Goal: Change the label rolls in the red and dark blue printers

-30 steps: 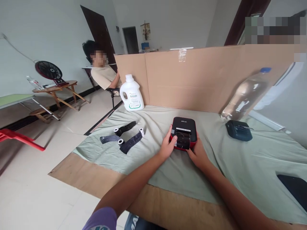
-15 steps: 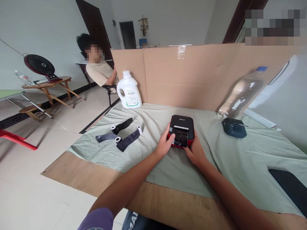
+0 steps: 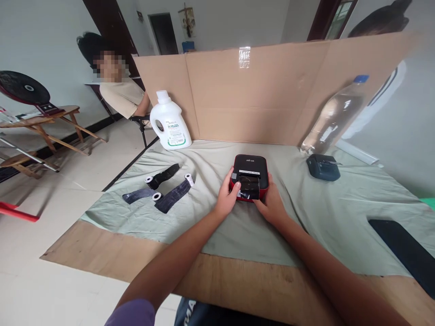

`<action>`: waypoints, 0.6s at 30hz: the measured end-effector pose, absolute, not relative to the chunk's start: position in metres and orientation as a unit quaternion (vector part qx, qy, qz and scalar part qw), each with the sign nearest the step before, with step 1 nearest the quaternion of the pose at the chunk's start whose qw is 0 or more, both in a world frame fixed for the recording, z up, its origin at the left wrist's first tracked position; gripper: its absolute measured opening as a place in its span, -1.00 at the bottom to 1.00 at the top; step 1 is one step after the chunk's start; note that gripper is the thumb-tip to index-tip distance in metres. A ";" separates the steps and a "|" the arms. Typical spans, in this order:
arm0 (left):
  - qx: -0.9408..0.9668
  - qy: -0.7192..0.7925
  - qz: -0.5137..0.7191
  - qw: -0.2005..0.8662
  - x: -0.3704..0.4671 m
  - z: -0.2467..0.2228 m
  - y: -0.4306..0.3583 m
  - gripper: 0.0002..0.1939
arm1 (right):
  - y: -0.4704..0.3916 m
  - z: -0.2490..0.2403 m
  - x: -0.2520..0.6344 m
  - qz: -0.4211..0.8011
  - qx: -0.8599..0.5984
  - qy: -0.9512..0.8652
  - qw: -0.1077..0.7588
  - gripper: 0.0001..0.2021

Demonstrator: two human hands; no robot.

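A small black-and-red label printer sits between my hands at the middle of the cloth, with a strip of black ribbon across its front. My left hand grips its left side, the thumb near the ribbon. On the right side my right hand is wrapped round it, the thumb at the lower front edge. Most of the fingers are hidden behind the printer. Off to the left lie several dark ribbon strips with small white-cored rolls.
A white detergent bottle and a clear plastic bottle stand before a cardboard screen. A dark square device and a black phone-like slab lie on the right. A person sits behind at the left.
The view has shifted, so everything appears further left and slightly higher. Both hands keep their hold on the printer. A dark head of hair now shows above the cardboard at the right.
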State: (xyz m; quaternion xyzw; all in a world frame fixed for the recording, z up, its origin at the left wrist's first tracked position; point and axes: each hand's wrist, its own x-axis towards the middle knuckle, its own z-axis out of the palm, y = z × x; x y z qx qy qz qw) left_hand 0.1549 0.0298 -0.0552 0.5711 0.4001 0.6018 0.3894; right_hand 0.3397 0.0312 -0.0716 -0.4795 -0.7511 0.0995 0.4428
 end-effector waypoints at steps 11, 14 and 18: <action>0.564 0.365 0.618 0.409 0.145 -0.056 0.045 -0.71 | 0.035 -0.067 0.343 0.093 -0.458 -0.751 0.467 -0.12; 0.568 0.376 0.609 0.406 0.142 -0.058 0.053 -0.65 | 0.037 -0.069 0.343 0.101 -0.456 -0.745 0.476 -0.11; 0.565 0.396 0.611 0.389 0.142 -0.059 0.061 -0.63 | 0.038 -0.070 0.343 0.089 -0.461 -0.743 0.476 -0.11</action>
